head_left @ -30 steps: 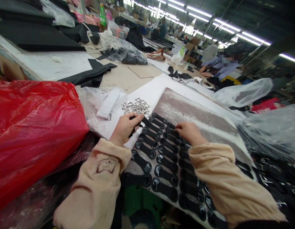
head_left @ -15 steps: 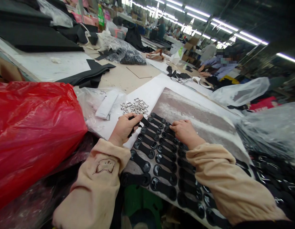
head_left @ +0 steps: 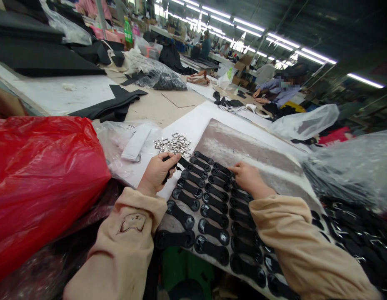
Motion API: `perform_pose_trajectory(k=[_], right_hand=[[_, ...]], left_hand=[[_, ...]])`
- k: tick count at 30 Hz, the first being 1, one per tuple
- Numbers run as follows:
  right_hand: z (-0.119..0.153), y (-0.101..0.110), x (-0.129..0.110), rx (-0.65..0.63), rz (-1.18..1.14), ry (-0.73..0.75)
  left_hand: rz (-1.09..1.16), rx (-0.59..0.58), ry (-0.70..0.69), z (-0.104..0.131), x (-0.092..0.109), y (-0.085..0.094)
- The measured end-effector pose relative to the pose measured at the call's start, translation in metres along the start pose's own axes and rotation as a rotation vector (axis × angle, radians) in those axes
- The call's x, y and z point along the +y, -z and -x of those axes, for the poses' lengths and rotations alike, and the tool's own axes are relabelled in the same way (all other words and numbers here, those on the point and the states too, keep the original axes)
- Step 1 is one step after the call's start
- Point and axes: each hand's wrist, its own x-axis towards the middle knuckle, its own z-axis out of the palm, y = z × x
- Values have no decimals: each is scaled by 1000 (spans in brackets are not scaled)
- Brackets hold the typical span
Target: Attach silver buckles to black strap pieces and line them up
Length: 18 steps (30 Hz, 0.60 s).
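My left hand [head_left: 160,170] is closed around a small bunch of black strap tabs, partly hidden by the fingers. One black strap [head_left: 182,161] sticks out from between thumb and forefinger toward the board. My right hand [head_left: 248,178] has its fingers bent together, with the tips at the right end of a black tab [head_left: 221,169] in the upper part of the second row. Below both hands, several black tabs with rounded, shiny ends [head_left: 214,218] lie in rows on a worn grey board [head_left: 243,146].
Metal rectangular buckles [head_left: 176,145] lie in a pile beyond my left hand. A red plastic bag [head_left: 46,166] bulges at the left. Clear plastic [head_left: 352,166] and black straps with metal parts [head_left: 358,233] crowd the right. A co-worker [head_left: 279,89] works across the table.
My right hand has shifted right along the upper tab, uncovering more of it. My left hand keeps its hold on the black tabs. The view has turned slightly.
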Motion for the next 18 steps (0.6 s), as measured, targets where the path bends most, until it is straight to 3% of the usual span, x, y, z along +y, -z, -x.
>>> perform_pose_trajectory(k=[3,8,11,13,15,18], right_hand=[[-2,-1,-10,-34,55,45],[-13,2,-4,-86,-97,-60],[-12,14,-7,10,-168,-132],[1,28,-22,108,-215,-127],[26,46,-49,214,-367,38],[76,64,-103,202,-511,281]], left_hand=[[1,-1,-19,-1,0,1],[8,34,-32,1,4,3],[54,43,-56,1,8,6],[73,51,-69,1,10,9],[86,66,-76,1,11,12],[110,80,-86,1,13,16]])
